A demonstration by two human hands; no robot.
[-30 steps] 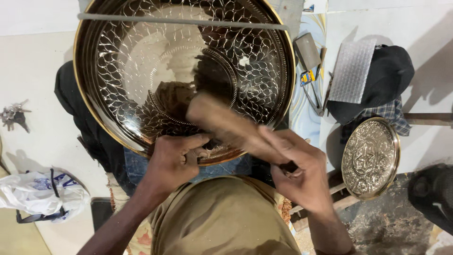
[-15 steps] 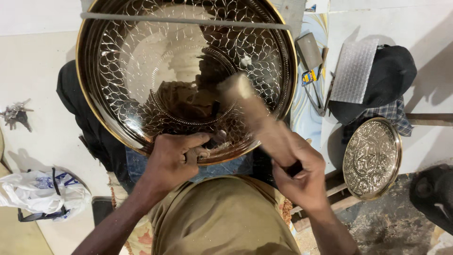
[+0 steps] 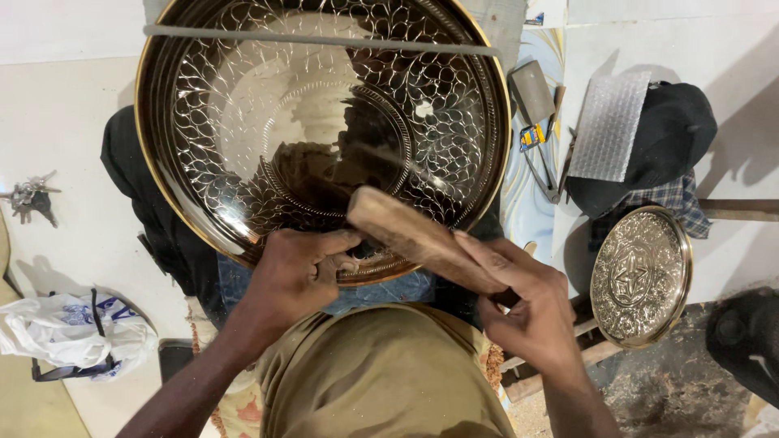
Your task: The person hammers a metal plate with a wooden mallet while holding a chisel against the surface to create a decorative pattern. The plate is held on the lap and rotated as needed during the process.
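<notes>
A large tray [image 3: 316, 130] fills the upper centre of the frame, with a thin rod [image 3: 324, 38] lying across its top. At its lower rim the left hand [image 3: 296, 272] rests just left of a wooden mallet [image 3: 422, 239], which the right hand [image 3: 527, 304] grips at centre right. A small plate [image 3: 641, 276] sits at the right, keys [image 3: 28, 197] at the left edge, and a plastic bag [image 3: 69, 332] at lower left.

Bright, even overhead light. Hard white glare across the engraved brass tray [image 3: 324, 130], upper centre of the frame, with dark reflections in its middle. Soft shadows at right. Wooden mallet [image 3: 422, 239] slightly motion-blurred. Edges otherwise sharp; mild wide-angle stretch at corners.
</notes>
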